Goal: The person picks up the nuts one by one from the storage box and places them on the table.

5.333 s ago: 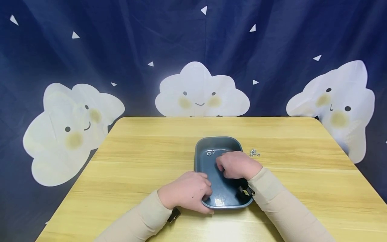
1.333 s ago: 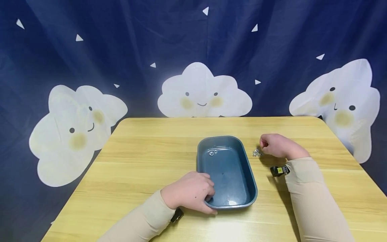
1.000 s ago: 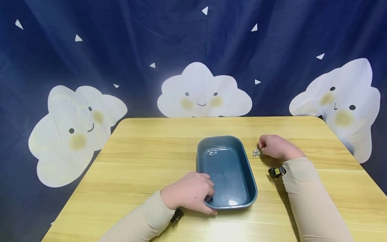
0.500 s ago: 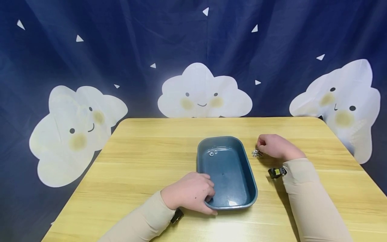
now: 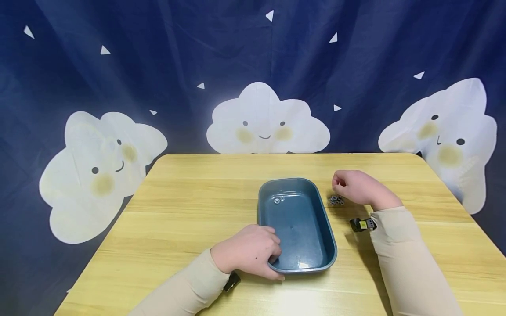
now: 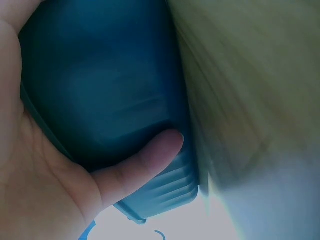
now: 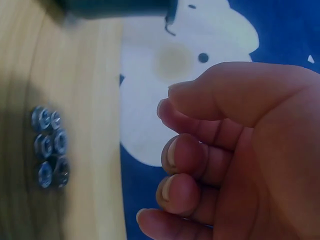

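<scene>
My left hand [image 5: 249, 251] grips the near left corner of a dark blue-green plastic tray [image 5: 331, 245]. Its thumb [image 6: 145, 160] presses along the outer wall in the left wrist view, while the other fingers reach over the rim. Two silver metal nuts [image 5: 277, 201] lie at the far left inside the tray. Several more nuts [image 5: 336, 200] sit in a small cluster on the table, right of the tray. Just above and beyond them is my right hand [image 5: 359, 188], thumb and index fingertips pinched together, other fingers curled. I cannot tell whether a nut is hidden in that pinch.
The wooden table [image 5: 189, 197] carries the tray near its middle. Behind it hangs a dark blue curtain [image 5: 178, 52] printed with white smiling clouds. A small black camera [image 5: 361, 224] is strapped at the right cuff.
My right hand has left the tray's inside, gone to the nuts on the table, and now lifted slightly up and left off them. The left hand keeps its hold.
</scene>
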Demonstrator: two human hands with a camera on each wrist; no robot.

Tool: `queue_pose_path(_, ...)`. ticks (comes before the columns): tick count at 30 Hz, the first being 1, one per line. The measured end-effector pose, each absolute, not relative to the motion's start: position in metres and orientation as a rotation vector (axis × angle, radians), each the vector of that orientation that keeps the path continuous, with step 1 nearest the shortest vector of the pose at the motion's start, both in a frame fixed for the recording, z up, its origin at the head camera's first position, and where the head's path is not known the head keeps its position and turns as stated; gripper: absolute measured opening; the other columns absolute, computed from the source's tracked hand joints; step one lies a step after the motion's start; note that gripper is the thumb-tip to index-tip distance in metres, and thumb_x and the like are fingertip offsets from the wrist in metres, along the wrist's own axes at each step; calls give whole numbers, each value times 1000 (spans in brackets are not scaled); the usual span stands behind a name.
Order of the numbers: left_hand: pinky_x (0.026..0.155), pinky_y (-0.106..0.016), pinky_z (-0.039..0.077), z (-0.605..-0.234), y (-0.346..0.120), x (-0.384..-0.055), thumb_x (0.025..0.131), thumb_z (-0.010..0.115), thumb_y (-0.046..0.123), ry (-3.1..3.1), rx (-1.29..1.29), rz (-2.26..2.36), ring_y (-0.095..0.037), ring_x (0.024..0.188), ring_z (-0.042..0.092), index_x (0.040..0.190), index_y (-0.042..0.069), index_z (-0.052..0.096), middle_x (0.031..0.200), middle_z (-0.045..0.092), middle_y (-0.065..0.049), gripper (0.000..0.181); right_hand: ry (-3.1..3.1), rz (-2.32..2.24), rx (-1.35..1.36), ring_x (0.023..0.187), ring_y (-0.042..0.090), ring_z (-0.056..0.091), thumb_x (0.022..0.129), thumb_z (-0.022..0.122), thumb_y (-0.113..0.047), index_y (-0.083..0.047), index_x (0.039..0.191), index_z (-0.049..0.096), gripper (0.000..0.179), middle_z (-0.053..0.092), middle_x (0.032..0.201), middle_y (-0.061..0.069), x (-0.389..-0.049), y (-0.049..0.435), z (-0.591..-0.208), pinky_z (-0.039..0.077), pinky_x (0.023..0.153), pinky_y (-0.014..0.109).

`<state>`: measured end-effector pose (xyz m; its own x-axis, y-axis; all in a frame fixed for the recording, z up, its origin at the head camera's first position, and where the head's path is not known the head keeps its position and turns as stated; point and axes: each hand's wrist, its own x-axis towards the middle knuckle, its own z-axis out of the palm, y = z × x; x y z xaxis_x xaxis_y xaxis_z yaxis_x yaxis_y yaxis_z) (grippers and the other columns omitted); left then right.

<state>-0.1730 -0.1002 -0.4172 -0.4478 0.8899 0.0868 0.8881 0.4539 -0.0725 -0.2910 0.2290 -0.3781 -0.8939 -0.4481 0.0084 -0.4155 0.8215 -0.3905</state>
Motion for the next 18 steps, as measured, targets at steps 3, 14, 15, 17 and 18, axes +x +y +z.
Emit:
queue_pose_path(3, 56, -18, 32, -417, -100, -173, 77, 70, 71, -2596, -1586, 28, -5, 67, 39, 55, 30, 45, 63, 38, 22, 52, 2927, -598, -739, 69, 16, 52, 95, 58, -16, -17, 87, 62, 9, 54, 72, -6, -287, 226, -373, 41, 69, 37)
queue_pose_path(14, 56, -18, 31, -419, -101, -173, 76, 70, 72, -2574, -1572, 20, -4, 66, 37, 55, 31, 42, 63, 36, 22, 54, 2913, -604, -793, 65, 14, 50, 94, 60, -15, -17, 89, 63, 7, 54, 70, -6, -277, 214, -362, 42, 67, 36)
queue_pose_path(15, 56, -18, 31, -420, -101, -173, 76, 70, 72, -2576, -1571, 19, -4, 66, 36, 55, 31, 42, 63, 36, 22, 54, 2902, -609, -792, 64, 14, 50, 94, 60, -15, -17, 89, 63, 6, 54, 70, -5, -277, 213, -362, 42, 66, 36)
queue_pose_path(17, 55, -18, 30, -420, -100, -173, 76, 70, 72, -2579, -1571, 16, -5, 65, 36, 55, 31, 43, 63, 36, 22, 53, 2877, -611, -791, 64, 15, 50, 94, 61, -15, -17, 89, 63, 5, 55, 70, -5, -276, 212, -364, 42, 65, 36)
queue_pose_path(18, 55, -18, 29, -420, -100, -173, 76, 70, 72, -2579, -1571, 16, -5, 65, 36, 55, 32, 43, 63, 36, 22, 53, 2861, -605, -795, 64, 15, 50, 94, 61, -16, -17, 89, 63, 5, 55, 71, -4, -276, 211, -365, 42, 65, 36)
